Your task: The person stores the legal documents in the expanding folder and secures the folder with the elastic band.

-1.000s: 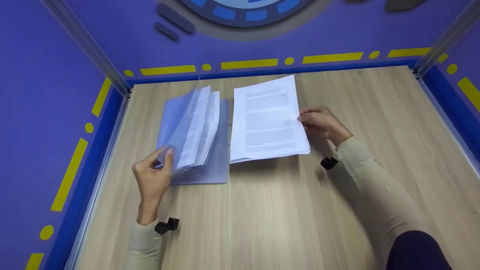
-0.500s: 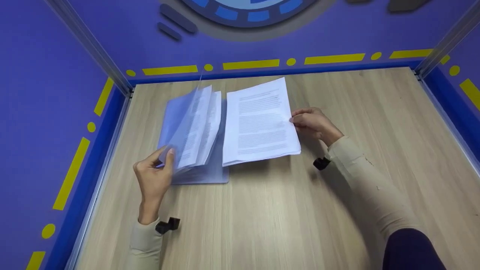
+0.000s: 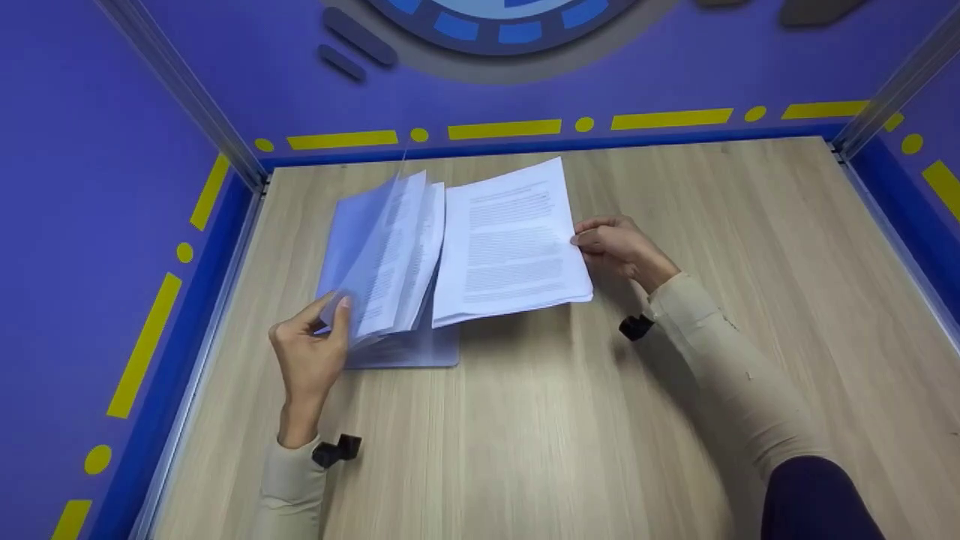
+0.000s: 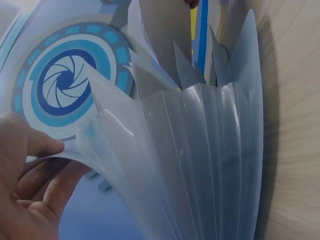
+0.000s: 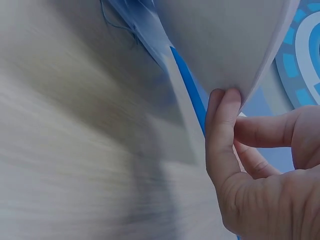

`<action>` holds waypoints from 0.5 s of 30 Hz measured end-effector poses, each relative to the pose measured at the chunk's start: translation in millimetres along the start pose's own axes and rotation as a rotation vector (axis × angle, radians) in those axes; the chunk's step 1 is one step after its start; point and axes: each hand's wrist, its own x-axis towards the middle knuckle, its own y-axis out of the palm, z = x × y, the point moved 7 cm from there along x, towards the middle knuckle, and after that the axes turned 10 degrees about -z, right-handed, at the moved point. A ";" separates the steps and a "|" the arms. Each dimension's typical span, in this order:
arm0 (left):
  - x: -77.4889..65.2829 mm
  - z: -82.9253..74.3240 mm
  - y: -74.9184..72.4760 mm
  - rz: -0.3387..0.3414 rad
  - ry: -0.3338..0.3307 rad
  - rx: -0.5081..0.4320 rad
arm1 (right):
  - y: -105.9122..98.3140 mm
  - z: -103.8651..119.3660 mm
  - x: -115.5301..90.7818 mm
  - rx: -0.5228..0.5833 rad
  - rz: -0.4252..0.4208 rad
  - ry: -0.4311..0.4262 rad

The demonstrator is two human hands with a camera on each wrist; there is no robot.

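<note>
A translucent bluish expanding file folder [image 3: 405,352] lies on the table, its cover lifted. My left hand [image 3: 311,352] pinches the folder's lower left edge between thumb and fingers. The left wrist view shows the pleated pockets [image 4: 200,145] fanned apart. Printed sheets [image 3: 397,255] stand inside them. My right hand [image 3: 622,251] pinches the right edge of a stack of printed papers [image 3: 514,247], held tilted above the table. The stack's left edge overlaps the folder's right part in the head view; whether it is inside a pocket I cannot tell.
The wooden table [image 3: 540,435] has blue walls [image 3: 600,60] at its back and sides. A thin cord [image 5: 117,25] hangs at the folder's side in the right wrist view. Each wrist bears a small black mount [image 3: 636,327].
My right hand has moved left with the stack of papers, from beside the folder to over its right part. My left hand has kept its hold on the folder almost unmoved.
</note>
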 end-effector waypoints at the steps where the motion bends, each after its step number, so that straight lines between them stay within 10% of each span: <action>1: 0.2 -0.1 0.0 -0.001 0.001 0.001 | 1.0 0.2 -0.2 0.001 0.002 -0.001; 15: 0.3 -2.6 1.2 0.004 0.012 0.009 | 15.1 1.1 -1.3 -0.011 0.024 -0.005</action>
